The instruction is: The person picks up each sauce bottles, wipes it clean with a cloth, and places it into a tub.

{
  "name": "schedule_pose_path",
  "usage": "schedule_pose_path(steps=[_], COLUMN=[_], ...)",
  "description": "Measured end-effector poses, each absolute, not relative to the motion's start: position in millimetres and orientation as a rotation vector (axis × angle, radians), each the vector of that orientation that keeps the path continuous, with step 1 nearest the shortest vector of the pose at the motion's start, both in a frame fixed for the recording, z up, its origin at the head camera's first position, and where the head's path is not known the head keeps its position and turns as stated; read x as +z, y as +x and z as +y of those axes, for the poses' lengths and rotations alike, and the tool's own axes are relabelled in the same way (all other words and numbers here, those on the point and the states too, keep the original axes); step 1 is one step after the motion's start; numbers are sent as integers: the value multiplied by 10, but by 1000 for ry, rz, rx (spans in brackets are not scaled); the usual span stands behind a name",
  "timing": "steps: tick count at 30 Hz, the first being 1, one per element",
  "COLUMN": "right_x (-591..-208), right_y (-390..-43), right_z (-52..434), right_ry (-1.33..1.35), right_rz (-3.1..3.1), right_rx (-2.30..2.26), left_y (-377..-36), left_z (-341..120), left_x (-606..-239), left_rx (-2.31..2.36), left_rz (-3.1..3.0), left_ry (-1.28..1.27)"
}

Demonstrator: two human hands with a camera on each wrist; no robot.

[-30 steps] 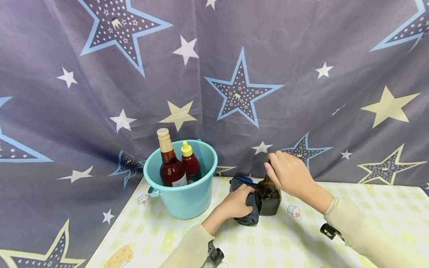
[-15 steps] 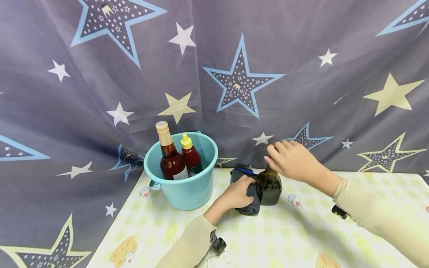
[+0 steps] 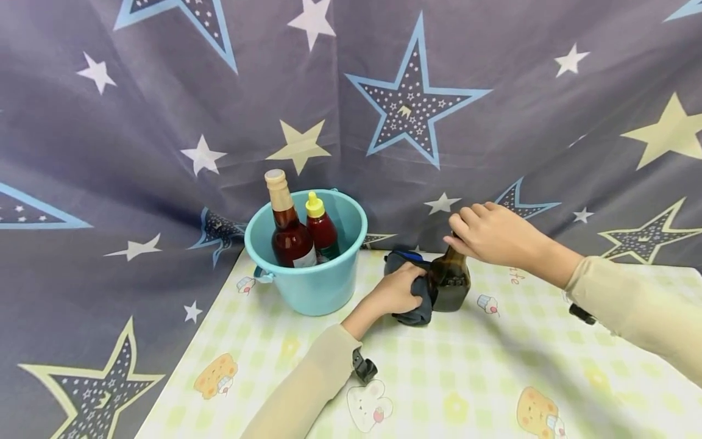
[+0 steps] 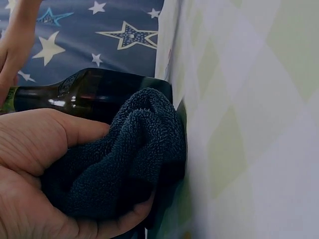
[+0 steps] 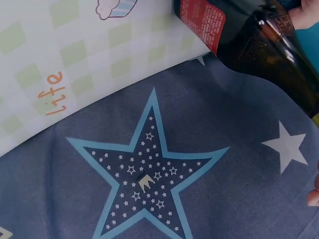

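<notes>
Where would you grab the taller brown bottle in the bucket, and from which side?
Take the brown bottle by its neck just under the tan cap, coming from above. It stands upright in the teal bucket; the wall hides its body and the yellow-capped red bottle crowds its right, so only the neck is free.

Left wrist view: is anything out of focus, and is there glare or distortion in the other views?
Left wrist: left hand soft, cloth sharp, small glint on the dark bottle. Head: even light, wide-angle bend at the edges, soft shadow right of the bottle. Right wrist: tilted, label readable, no glare.
</notes>
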State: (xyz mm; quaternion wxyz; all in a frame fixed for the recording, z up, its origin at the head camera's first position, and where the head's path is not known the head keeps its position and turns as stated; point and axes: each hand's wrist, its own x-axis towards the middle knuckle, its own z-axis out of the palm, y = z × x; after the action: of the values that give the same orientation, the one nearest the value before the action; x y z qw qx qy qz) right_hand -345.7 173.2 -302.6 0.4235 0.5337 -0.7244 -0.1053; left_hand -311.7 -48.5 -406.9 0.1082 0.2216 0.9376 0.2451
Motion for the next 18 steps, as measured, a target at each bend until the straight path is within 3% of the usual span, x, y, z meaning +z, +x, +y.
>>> schedule_pose_path(steps=[9,18], right_x=[-2961,-2930], right_y=[-3419,-3408], right_z=[1722,1733], right_ry=[1343,1369], right_rz=[-1852,-1882], right_rx=[-267,-334], left_y=[-3171,-3178], left_z=[-540,-609], left_x=[-4013,-4019], left_rx=[767,1024], left_rz=[2802,2705], left_ry=[714,619])
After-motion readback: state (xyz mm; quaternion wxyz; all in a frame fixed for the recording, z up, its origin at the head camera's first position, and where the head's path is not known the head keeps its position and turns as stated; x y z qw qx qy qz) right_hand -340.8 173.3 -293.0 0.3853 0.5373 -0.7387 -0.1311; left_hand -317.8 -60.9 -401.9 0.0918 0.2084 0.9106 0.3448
